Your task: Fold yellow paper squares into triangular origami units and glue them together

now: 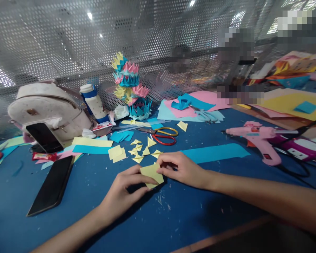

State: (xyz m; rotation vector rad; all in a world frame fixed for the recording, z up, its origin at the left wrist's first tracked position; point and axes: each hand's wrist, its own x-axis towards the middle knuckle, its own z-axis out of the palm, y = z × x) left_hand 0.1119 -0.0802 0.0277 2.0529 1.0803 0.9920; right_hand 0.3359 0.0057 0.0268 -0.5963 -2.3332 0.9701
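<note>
A small yellow paper square (151, 172) is held between both hands just above the blue table (158, 225). My left hand (129, 182) grips its left and lower edge, with fingers over the paper and the thumb below. At the upper right edge, the thumb and fingers of my right hand (180, 168) pinch the same square. Beyond the hands lie several folded yellow paper triangles (138, 159), with loose yellow squares (117, 153) to their left. A blue paper strip (216, 153) stretches behind my right hand. Scissors (165, 136) with red and yellow handles rest farther back.
A layered paper tower (129, 80) stands near the perforated metal screen (152, 31). On the left are a backpack (44, 109), a bottle (94, 103) and two phones (51, 186). A pink glue gun (258, 137) with a cable lies right, near coloured sheets (281, 102).
</note>
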